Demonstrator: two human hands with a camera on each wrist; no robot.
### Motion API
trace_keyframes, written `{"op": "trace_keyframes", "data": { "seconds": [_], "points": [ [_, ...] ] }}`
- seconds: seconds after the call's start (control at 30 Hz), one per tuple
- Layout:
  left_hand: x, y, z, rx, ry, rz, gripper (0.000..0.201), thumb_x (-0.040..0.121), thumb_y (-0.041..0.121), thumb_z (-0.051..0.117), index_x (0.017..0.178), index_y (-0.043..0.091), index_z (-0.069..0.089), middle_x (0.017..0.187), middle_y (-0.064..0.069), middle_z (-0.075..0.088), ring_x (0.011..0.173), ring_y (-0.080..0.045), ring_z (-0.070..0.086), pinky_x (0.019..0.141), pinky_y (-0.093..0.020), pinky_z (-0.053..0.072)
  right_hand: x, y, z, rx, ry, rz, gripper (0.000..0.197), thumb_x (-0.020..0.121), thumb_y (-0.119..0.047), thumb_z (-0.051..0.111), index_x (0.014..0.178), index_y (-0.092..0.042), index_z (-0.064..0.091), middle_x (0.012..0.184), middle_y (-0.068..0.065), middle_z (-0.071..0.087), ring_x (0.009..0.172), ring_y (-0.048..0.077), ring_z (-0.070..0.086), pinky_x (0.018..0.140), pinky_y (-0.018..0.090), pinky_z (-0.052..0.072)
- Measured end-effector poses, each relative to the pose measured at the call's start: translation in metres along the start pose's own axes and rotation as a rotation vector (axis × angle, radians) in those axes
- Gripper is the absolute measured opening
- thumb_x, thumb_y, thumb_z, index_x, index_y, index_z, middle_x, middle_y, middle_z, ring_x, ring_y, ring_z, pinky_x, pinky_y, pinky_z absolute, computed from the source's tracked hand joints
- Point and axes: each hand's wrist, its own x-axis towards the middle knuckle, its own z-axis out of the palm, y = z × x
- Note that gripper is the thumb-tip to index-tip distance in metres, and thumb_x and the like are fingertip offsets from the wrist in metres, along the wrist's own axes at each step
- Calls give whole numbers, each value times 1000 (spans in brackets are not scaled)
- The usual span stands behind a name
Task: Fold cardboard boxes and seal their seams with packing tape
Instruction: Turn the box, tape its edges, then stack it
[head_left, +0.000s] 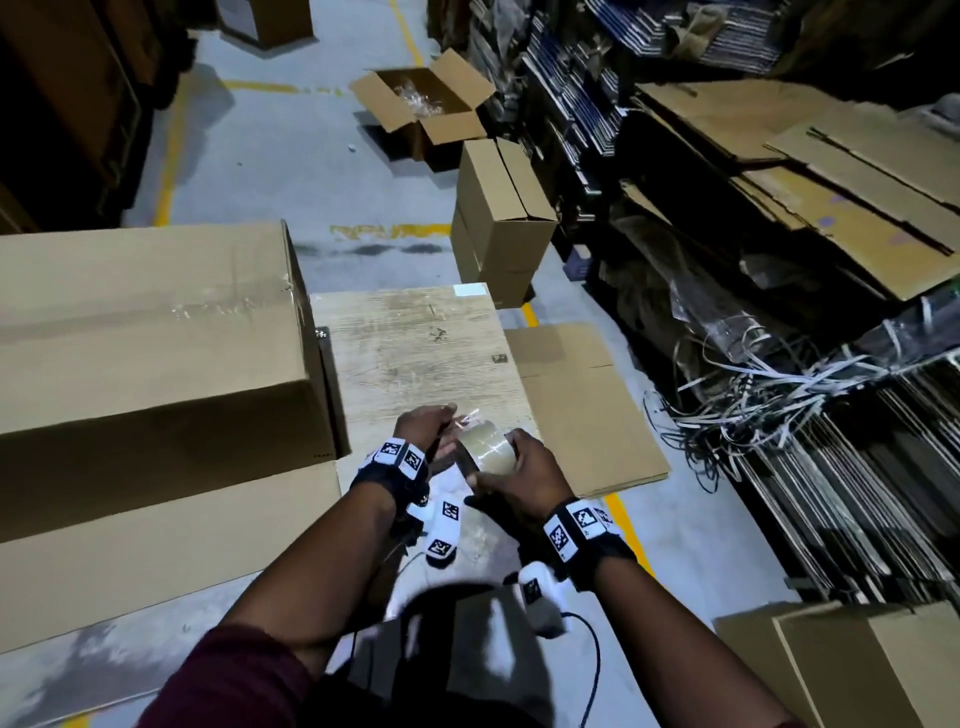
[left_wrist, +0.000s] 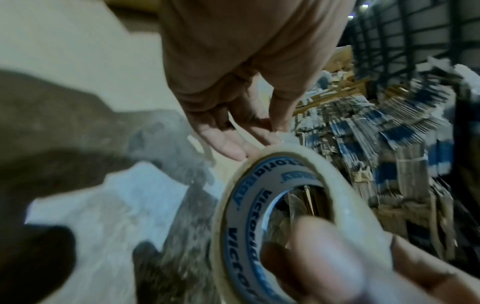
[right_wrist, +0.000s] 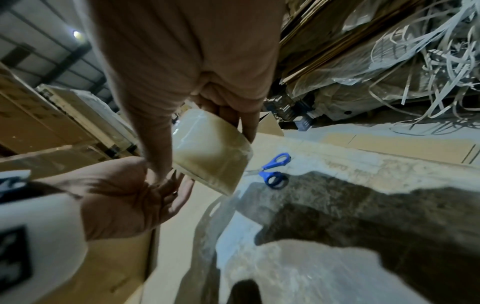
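Note:
A roll of clear-brown packing tape (head_left: 485, 451) hangs between both hands above the light wooden board (head_left: 415, 353). My right hand (head_left: 524, 465) grips the roll (right_wrist: 211, 150), thumb in the blue-printed core (left_wrist: 249, 207). My left hand (head_left: 428, 431) is at the roll's far rim, and its fingertips (left_wrist: 270, 133) pinch what looks like the loose tape end. A large closed cardboard box (head_left: 145, 338) stands to the left on a flat cardboard sheet (head_left: 156, 551). Blue-handled scissors (right_wrist: 275, 168) lie below the roll, on a flat surface.
A flattened box (head_left: 587, 410) lies right of the board. Small closed boxes (head_left: 498, 218) and an open box (head_left: 421, 104) stand further back on the floor. Stacks of flat cardboard (head_left: 831, 182) and tangled white strapping (head_left: 779, 395) fill the right side. A carton (head_left: 857, 670) stands at lower right.

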Motion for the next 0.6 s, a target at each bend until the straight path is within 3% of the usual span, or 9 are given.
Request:
{"op": "trace_keyframes", "data": {
  "seconds": [0.1, 0.2, 0.33, 0.37, 0.43, 0.47, 0.53, 0.6],
  "points": [
    [-18, 38, 4, 92, 4, 131, 5, 96, 9, 65, 91, 7, 66, 88, -15, 75, 71, -24, 70, 65, -33, 55, -3, -25, -12, 184, -52, -70, 41, 78, -11, 88, 101, 0, 55, 79, 7, 62, 56, 5, 61, 47, 24, 51],
    [-40, 79, 6, 211, 32, 289, 10, 93, 10, 69, 85, 15, 65, 82, -9, 70, 68, -20, 66, 51, -22, 54, -5, -56, -19, 216, -79, -167, 30, 89, -20, 79, 92, 0, 56, 73, -4, 60, 58, 2, 56, 56, 19, 46],
    [-58, 134, 4, 335, 69, 553, 9, 91, 11, 72, 86, 8, 64, 76, -9, 68, 65, -19, 62, 64, -28, 56, -5, -94, -14, 273, -118, -288, 15, 101, -20, 64, 96, -7, 62, 84, -13, 70, 75, -6, 62, 72, 14, 46],
    [-62, 146, 2, 373, 93, 620, 11, 89, 10, 73, 82, 8, 65, 75, -10, 68, 64, -20, 63, 66, -30, 57, -5, -107, -11, 292, -108, -330, 22, 102, -27, 62, 95, -6, 61, 85, -11, 71, 78, -4, 62, 74, 15, 45],
    [-67, 174, -6, 439, 176, 721, 18, 87, 10, 74, 72, 12, 65, 72, -9, 68, 60, -20, 64, 67, -32, 58, -4, -131, 0, 341, -61, -390, 61, 95, -57, 61, 99, 4, 58, 90, 9, 68, 83, 9, 58, 78, 27, 44],
    [-67, 191, -13, 447, 230, 750, 21, 87, 10, 74, 69, 14, 64, 70, -8, 68, 57, -20, 64, 67, -33, 59, -4, -143, 6, 360, -53, -398, 77, 89, -69, 60, 98, 7, 56, 87, 13, 62, 82, 14, 56, 77, 32, 42],
    [-67, 227, -33, 432, 303, 768, 24, 85, 11, 76, 66, 15, 63, 67, -9, 66, 53, -20, 62, 67, -36, 59, -3, -164, 21, 435, -75, -398, 83, 86, -75, 59, 92, 8, 55, 80, 14, 57, 75, 20, 56, 72, 37, 43],
    [-61, 259, -57, 476, 318, 761, 24, 79, 15, 81, 61, 18, 66, 63, -10, 67, 52, -22, 61, 69, -41, 59, -5, -186, 34, 493, -86, -380, 70, 92, -63, 63, 89, 7, 60, 77, 15, 60, 72, 22, 58, 69, 37, 46]
  ]
}}
